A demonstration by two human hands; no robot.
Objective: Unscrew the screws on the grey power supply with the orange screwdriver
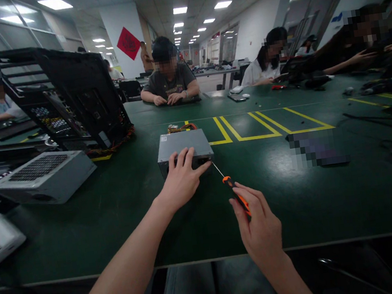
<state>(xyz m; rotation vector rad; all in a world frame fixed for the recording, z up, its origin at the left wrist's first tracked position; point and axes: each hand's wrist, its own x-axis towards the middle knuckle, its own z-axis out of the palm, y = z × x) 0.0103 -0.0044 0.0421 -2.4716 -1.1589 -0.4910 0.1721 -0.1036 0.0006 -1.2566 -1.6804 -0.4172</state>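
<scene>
**Wide lane on the right, crowding on the left**

Bare green tabletop (289, 212) is running between the right hand (258, 216) and the dark flat slab (330, 152). Left hand (183, 173) is covering the near side of the grey metal box (184, 141); the black-and-orange-handled screwdriver (237, 194) is obstructing its near right corner. Multicoloured cable bundle (183, 127) is sitting at its rear. Grey box with black grille (41, 176) and tall black computer case (71, 91) are blocking the left, a bare strip separating them from the middle box. Thin black cables (375, 122) are cluttering far right.
</scene>
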